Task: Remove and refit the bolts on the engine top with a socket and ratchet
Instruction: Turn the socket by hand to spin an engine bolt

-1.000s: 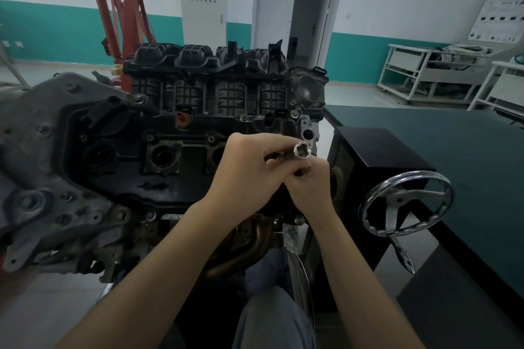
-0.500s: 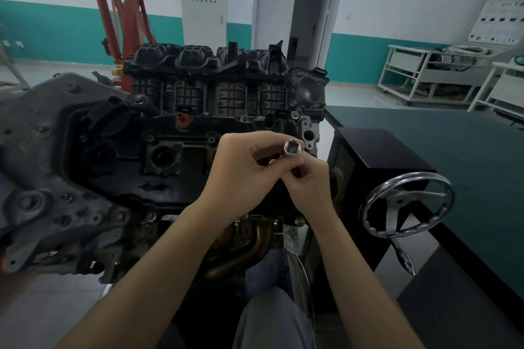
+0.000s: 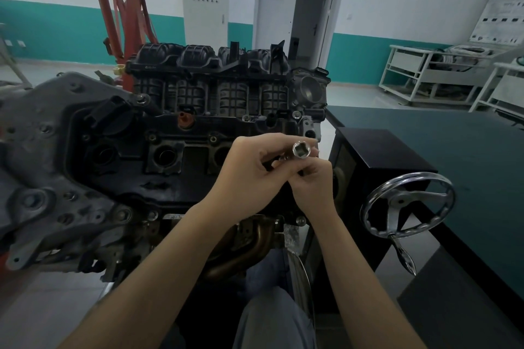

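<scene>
The engine fills the left and centre of the frame, its black ribbed plastic manifold above a grimy cast cover studded with small bolts. At lower right a chromed handwheel stands beside the dark green tabletop. Just in front of the engine's top, centre frame, the left hand and right hand meet, fingers curled and pinching a polished steel socket, its square drive hole facing up. Smooth and round, it could slip from that light pinch and drop into an open well of the engine.
</scene>
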The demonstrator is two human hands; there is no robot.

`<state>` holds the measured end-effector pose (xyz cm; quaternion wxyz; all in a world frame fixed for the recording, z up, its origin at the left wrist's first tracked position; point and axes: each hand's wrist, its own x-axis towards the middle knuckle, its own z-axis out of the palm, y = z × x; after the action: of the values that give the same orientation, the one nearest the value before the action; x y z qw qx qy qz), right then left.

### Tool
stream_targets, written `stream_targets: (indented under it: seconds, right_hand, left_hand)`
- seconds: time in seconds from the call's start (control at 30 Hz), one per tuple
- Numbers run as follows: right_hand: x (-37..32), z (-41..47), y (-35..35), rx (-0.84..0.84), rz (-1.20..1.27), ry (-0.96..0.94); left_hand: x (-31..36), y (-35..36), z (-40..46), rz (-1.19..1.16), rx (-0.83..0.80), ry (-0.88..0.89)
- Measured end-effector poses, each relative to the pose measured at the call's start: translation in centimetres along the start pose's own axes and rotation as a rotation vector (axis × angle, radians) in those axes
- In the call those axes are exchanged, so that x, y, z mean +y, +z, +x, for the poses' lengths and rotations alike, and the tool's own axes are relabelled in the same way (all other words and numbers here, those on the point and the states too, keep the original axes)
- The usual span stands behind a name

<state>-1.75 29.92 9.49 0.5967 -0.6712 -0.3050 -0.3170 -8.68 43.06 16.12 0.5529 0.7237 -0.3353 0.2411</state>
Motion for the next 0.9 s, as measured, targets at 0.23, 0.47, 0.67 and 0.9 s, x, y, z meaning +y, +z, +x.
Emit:
stream_targets:
  seconds: [0.23, 0.47, 0.67, 0.9]
  right_hand:
    - [0.15, 0.07, -0.07, 0.014, -0.033, -0.024]
    - [-0.07, 0.06, 0.17, -0.004, -0.019, 0.023]
    - [-0.16, 0.15, 0.12, 0.016, -0.078, -0.033]
    - [-0.11, 0.09, -0.05, -0.012, -0.067, 0.014]
  left_hand:
    - [-0.36, 0.38, 0.16, 0.161, 0.15, 0.006]
    - [-0.19, -0.01, -0.16, 0.041, -0.015, -0.013]
    - [-0.15, 0.32, 0.23, 0.212, 0.12, 0.029]
    - [0.23, 0.25, 0.22, 0.122, 0.0, -0.019]
